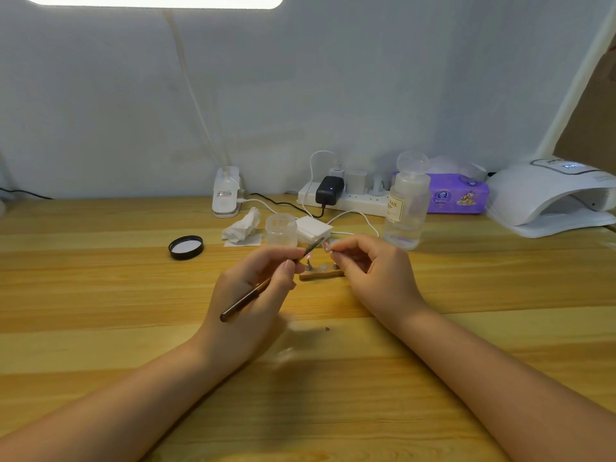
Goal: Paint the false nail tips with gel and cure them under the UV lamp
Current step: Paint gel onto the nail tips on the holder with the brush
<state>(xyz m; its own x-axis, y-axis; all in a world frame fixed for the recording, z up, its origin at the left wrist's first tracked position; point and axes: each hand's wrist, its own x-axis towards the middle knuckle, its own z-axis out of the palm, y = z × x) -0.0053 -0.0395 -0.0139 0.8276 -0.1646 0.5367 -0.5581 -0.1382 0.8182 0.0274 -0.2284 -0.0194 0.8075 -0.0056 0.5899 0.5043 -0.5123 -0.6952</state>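
My left hand grips a brown nail brush, its bristle end pointing up and right toward a pale false nail tip. That tip sits on a small stand pinched by my right hand. Between my hands lies a small wooden holder base with a metal stand carrying another tip. The white UV lamp stands at the far right, its display lit. An open clear gel jar stands just behind the hands, and its black lid lies to the left.
Behind the jar lie a crumpled tissue and white cotton pads. A clear pump bottle, a purple wipes pack, a power strip with cables and a clip lamp base line the back of the wooden table.
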